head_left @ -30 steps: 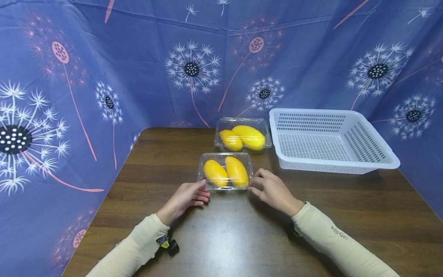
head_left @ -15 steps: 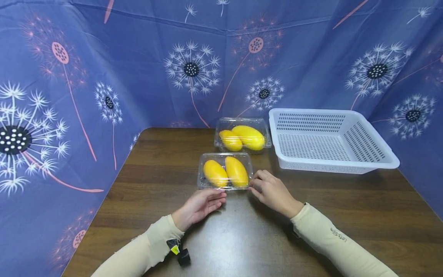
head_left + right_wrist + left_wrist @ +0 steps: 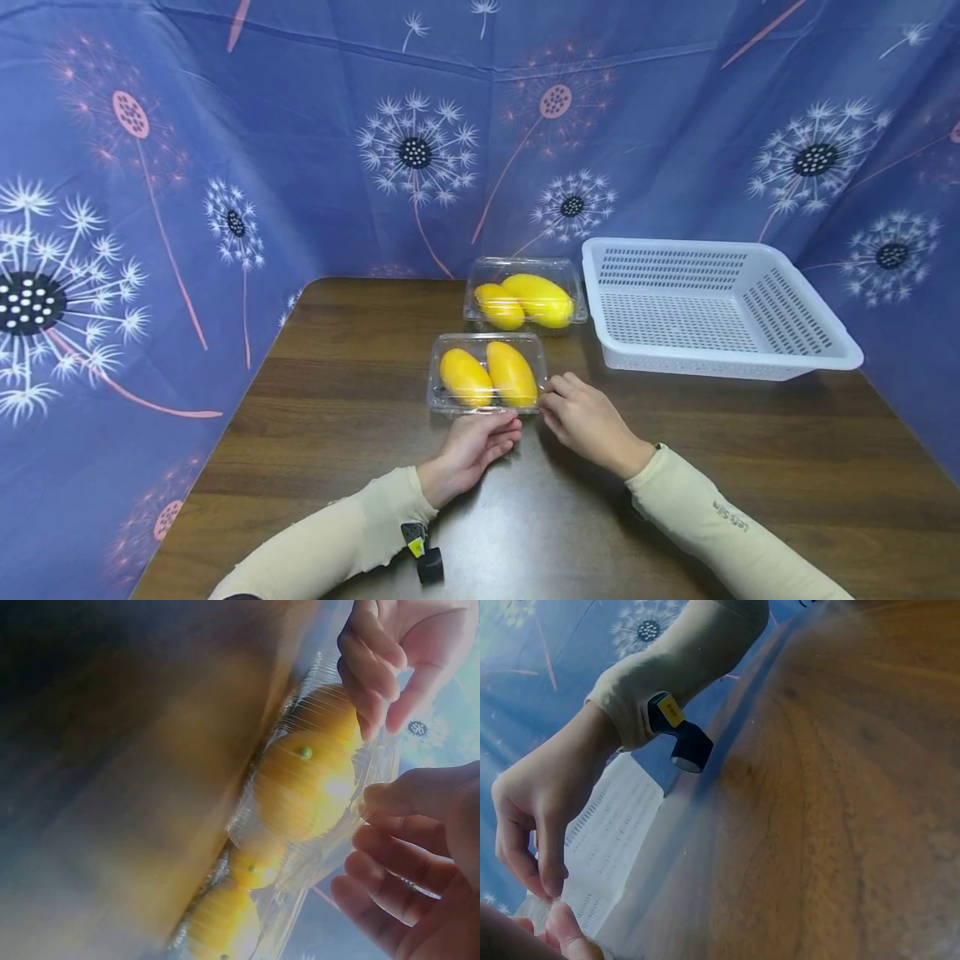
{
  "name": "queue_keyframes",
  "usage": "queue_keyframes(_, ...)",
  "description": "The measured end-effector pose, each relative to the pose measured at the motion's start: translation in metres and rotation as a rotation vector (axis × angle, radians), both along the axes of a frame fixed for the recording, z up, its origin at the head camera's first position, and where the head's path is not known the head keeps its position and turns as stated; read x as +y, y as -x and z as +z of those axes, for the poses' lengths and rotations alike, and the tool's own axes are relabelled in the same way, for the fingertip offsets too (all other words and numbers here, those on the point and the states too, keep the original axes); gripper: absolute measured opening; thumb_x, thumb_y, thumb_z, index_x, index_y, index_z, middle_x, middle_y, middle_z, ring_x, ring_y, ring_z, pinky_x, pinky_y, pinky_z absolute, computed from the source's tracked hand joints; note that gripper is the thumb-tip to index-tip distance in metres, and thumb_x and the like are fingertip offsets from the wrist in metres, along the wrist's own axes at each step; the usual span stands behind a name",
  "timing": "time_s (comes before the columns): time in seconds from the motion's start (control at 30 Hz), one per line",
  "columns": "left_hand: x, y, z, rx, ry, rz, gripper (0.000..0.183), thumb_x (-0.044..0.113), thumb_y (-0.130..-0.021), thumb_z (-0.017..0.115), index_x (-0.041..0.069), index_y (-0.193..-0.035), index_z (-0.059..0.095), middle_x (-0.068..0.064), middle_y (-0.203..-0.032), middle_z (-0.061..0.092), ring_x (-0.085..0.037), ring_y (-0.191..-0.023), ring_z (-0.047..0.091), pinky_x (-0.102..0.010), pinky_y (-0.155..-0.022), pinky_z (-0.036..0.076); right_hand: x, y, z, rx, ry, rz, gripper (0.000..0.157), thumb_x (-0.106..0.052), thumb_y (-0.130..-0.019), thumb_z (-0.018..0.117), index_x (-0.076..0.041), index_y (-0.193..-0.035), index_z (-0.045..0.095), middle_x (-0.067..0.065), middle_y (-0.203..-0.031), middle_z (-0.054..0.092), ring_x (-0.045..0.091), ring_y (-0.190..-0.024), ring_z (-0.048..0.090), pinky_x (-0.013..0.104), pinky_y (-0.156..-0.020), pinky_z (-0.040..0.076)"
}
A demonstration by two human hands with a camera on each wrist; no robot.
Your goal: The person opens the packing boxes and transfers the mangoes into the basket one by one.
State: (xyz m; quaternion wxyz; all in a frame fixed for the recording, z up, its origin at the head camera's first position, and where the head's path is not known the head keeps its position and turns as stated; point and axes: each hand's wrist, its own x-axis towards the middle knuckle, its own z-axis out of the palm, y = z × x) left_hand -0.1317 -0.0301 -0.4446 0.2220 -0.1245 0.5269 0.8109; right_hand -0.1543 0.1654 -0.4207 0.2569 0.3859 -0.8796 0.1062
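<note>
A clear plastic clamshell container [image 3: 476, 340] with two yellow mangoes [image 3: 512, 373] inside sits on the table. At its front right corner my right hand [image 3: 588, 423] pinches the rim between thumb and fingers. My left hand [image 3: 474, 454] is at the front edge, its thumb and fingers pinching the rim close to the right hand. In the right wrist view, the left hand [image 3: 409, 656] and right hand [image 3: 420, 862] are both at the rim, with the mangoes [image 3: 306, 784] showing through the plastic. In the left wrist view the left fingers [image 3: 564, 930] nearly meet the right hand [image 3: 544, 799].
Behind stands a second clear clamshell [image 3: 480, 271] with two yellow mangoes [image 3: 540, 300]. A white perforated basket [image 3: 720, 358] is at the back right, near that clamshell. A blue dandelion-print cloth [image 3: 420, 50] hangs behind the brown wooden table [image 3: 315, 400].
My left hand has moved right along the container's front edge, from its left corner towards the right hand. The right hand stays at the front right corner.
</note>
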Motion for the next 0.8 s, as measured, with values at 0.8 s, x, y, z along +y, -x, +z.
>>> queue_keyframes(0.8, 0.032, 0.002, -0.005, 0.042, -0.002, 0.069, 0.026, 0.003, -0.09, 0.062, -0.011, -0.111, 0.063, 0.002, -0.074, 0.069, -0.005, -0.065, 0.066, -0.013, -0.06, 0.052, 0.001, 0.003, -0.004, 0.086, -0.035, 0.068, 0.013, -0.005, -0.074, 0.076, -0.006, -0.085, 0.069, 0.003, -0.083, 0.061, 0.018, -0.075, 0.055, 0.03, -0.064, 0.052)
